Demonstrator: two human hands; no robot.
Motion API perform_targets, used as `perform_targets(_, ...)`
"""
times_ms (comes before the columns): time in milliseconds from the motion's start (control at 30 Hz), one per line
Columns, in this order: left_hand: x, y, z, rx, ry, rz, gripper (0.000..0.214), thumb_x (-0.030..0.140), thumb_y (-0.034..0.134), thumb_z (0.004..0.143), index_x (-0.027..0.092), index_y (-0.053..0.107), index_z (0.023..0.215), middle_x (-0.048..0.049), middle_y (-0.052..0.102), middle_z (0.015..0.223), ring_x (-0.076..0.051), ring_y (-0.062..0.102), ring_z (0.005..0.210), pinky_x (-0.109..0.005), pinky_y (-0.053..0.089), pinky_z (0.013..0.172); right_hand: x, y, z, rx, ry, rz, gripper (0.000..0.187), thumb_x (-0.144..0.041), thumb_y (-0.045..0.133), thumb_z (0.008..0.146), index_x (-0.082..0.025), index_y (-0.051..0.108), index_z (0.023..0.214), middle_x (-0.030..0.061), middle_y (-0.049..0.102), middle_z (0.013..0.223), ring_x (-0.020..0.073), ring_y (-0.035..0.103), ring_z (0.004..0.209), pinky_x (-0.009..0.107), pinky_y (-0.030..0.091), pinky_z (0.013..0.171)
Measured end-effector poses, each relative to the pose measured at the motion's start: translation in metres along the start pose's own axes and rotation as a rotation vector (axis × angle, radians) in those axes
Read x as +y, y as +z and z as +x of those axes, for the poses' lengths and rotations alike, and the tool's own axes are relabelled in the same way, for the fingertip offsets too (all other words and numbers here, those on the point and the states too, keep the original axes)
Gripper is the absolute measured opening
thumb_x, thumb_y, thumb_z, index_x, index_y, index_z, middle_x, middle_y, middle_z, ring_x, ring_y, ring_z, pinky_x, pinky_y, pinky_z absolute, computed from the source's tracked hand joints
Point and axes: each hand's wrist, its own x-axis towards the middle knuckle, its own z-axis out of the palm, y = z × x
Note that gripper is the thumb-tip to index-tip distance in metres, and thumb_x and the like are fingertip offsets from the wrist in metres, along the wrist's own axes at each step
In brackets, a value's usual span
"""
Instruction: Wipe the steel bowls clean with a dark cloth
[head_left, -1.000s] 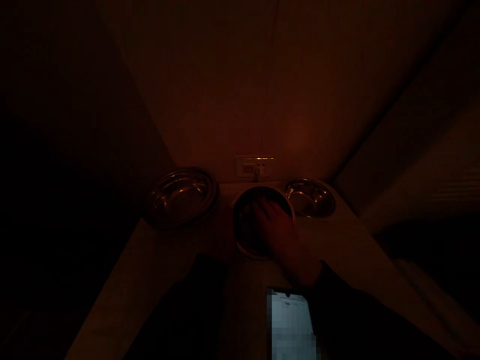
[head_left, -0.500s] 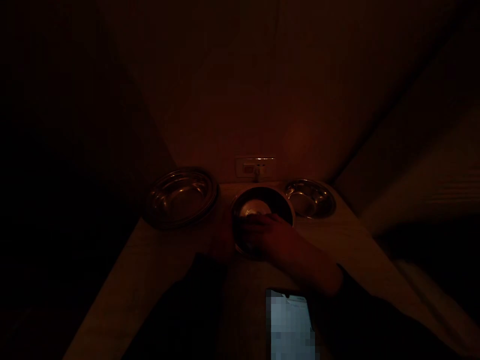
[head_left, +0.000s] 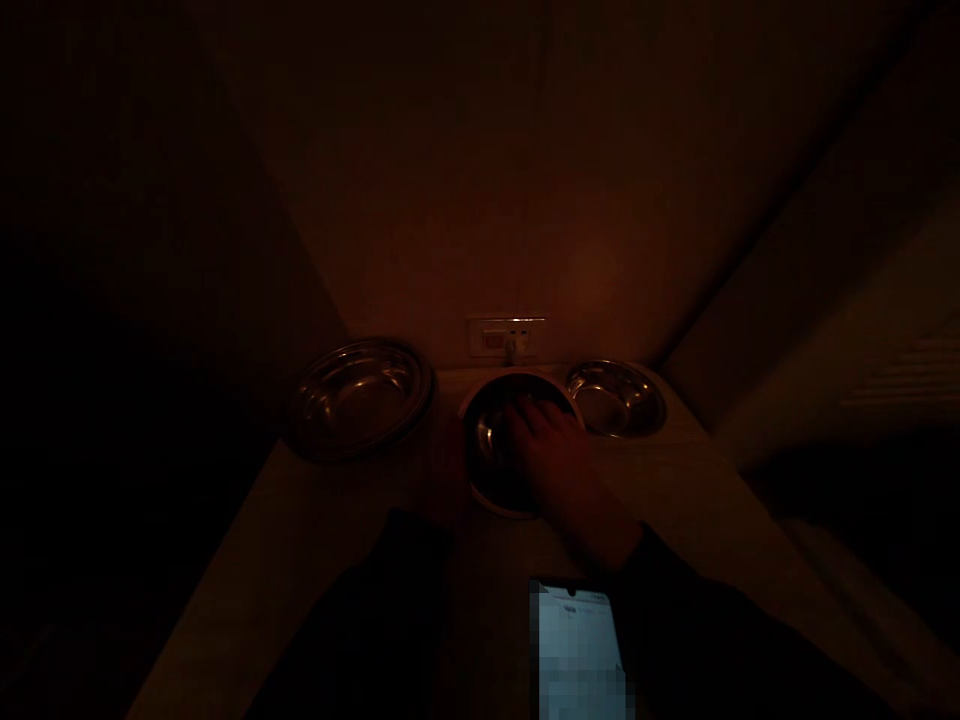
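The scene is very dark. A steel bowl (head_left: 487, 450) stands in the middle of a pale counter (head_left: 300, 540). My right hand (head_left: 551, 455) reaches into it from the right, fingers spread and lying against the inside; I see nothing held in it. My left hand (head_left: 442, 480) is a faint shape against the bowl's left side, at the end of a dark sleeve. Its fingers are lost in the dark.
A wider steel bowl (head_left: 360, 395) sits at the left and a smaller one (head_left: 616, 397) at the right, both near the back wall. A wall socket plate (head_left: 506, 337) is behind the middle bowl. A lit phone (head_left: 581, 650) lies at the near edge.
My right hand has moved inside the middle bowl, from lying across its near part half a second ago to reaching deeper towards the back. The bowls have stayed in place.
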Motion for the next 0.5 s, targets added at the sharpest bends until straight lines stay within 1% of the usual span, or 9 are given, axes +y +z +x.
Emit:
perform_targets(100, 0.013, -0.002, -0.002, -0.026, 0.0, -0.094, 0.038, 0.024, 0.03, 0.094, 0.016, 0.063, 0.112, -0.0092, 0.07, 0.111, -0.022, 0.062, 0.107, -0.038, 0.046, 0.098, 0.003, -0.004, -0.003, -0.016, 0.052, -0.021, 0.036, -0.011, 0.043, 0.092, -0.009, 0.055, 0.126, 0.0178, 0.06, 0.125, 0.0304, 0.056, 0.104, 0.043, 0.046, 0.082)
perform_targets(200, 0.02, -0.003, -0.004, -0.028, -0.036, -0.143, 0.041, 0.029, 0.028, 0.096, 0.015, 0.064, 0.109, -0.0094, 0.071, 0.106, -0.021, 0.064, 0.102, -0.037, 0.048, 0.094, 0.003, -0.007, -0.007, -0.044, 0.058, -0.024, 0.028, -0.011, 0.046, 0.09, -0.011, 0.062, 0.113, 0.0174, 0.065, 0.11, 0.0299, 0.058, 0.097, 0.04, 0.047, 0.076)
perform_targets(267, 0.018, -0.002, -0.004, -0.015, -0.065, -0.145, 0.04, 0.033, 0.03, 0.095, 0.015, 0.065, 0.104, -0.0097, 0.072, 0.103, -0.022, 0.064, 0.102, -0.037, 0.048, 0.094, 0.003, -0.01, -0.009, -0.074, 0.037, -0.017, 0.022, -0.012, 0.048, 0.089, -0.013, 0.065, 0.103, 0.0157, 0.067, 0.099, 0.0288, 0.059, 0.093, 0.038, 0.046, 0.072)
perform_targets(333, 0.012, -0.002, -0.005, 0.008, -0.078, -0.145, 0.039, 0.037, 0.033, 0.094, 0.017, 0.065, 0.102, -0.0097, 0.071, 0.104, -0.023, 0.063, 0.105, -0.037, 0.047, 0.096, 0.004, -0.012, -0.011, -0.108, -0.011, 0.0, 0.019, -0.014, 0.05, 0.089, -0.015, 0.067, 0.097, 0.0131, 0.068, 0.094, 0.0269, 0.061, 0.089, 0.035, 0.046, 0.069)
perform_targets(400, 0.005, -0.002, -0.004, 0.057, -0.071, -0.122, 0.037, 0.038, 0.036, 0.093, 0.018, 0.065, 0.105, -0.0095, 0.07, 0.109, -0.024, 0.062, 0.108, -0.038, 0.045, 0.099, 0.006, -0.013, -0.012, -0.137, -0.069, 0.02, 0.018, -0.014, 0.053, 0.089, -0.017, 0.068, 0.098, 0.0103, 0.069, 0.095, 0.0244, 0.061, 0.087, 0.032, 0.045, 0.067)
perform_targets(500, -0.005, -0.001, -0.002, 0.109, -0.023, -0.097, 0.036, 0.038, 0.04, 0.091, 0.017, 0.063, 0.11, -0.0106, 0.068, 0.115, -0.025, 0.06, 0.111, -0.042, 0.043, 0.102, 0.009, -0.011, -0.012, -0.13, -0.165, 0.111, 0.017, -0.016, 0.055, 0.089, -0.018, 0.067, 0.1, 0.008, 0.07, 0.1, 0.0223, 0.061, 0.087, 0.032, 0.045, 0.071)
